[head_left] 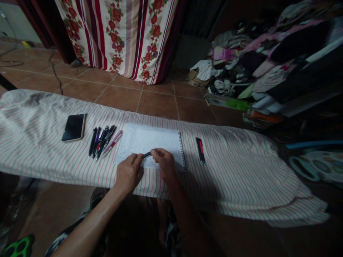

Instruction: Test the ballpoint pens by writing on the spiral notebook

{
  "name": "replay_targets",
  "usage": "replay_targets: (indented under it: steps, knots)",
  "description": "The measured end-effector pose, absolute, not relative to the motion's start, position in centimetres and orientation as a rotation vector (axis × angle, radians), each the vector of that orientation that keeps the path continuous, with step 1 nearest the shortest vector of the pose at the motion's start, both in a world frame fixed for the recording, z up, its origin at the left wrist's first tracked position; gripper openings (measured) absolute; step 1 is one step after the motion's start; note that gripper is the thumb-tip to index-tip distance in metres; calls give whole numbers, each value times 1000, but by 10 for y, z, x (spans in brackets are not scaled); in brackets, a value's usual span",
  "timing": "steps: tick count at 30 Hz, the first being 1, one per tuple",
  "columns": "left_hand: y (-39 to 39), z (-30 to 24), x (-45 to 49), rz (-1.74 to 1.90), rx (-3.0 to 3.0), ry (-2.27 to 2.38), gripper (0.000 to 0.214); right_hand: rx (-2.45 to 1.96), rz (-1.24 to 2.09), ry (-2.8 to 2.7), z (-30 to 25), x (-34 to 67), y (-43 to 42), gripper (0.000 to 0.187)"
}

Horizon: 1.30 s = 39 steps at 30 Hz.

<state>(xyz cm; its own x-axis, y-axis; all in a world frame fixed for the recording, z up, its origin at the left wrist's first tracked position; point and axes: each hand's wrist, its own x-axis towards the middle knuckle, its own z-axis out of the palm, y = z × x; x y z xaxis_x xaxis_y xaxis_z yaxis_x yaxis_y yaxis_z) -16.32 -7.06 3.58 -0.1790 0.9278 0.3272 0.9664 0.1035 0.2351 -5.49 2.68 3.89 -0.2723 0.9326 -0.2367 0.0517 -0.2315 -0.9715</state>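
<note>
Over the lower part of a spiral notebook, my two hands hold a dark pen between them. My left hand is closed on the pen's left end, and my right hand pinches its right end. Faint writing covers much of the open page. To the notebook's left lies a row of several pens, mostly dark, with a pink one nearest the page. On the right, two more pens, one black and one with red, lie side by side on the cloth.
A striped cloth covers the long low surface under everything. A phone lies at the left. Beyond are a floral curtain, a tiled floor and a heap of clothes at the right.
</note>
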Motion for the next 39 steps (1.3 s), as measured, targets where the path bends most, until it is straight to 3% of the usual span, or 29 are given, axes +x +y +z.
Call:
replay_targets:
  steps: [3,8,17,23,34,39]
  knots:
    - [-70,37,-163,-586,-1939,-2291,31,-1198,1630,-1289,41,-54,26,19]
    - [-70,37,-163,-574,-1913,-2311,30,-1184,1814,-1165,44,-54,23,32]
    - [-70,38,-162,-568,-1942,-2319,32,-1217,1665,-1301,39,-53,28,20]
    - [-70,39,-162,-551,-1898,-2350,32,-1157,1839,-1168,47,-52,22,38]
    - [-70,40,-161,-551,-1939,-2343,31,-1228,1697,-1276,44,-52,27,21]
    - [-70,39,-161,-550,-1903,-2359,32,-1203,1874,-1125,52,-51,23,33]
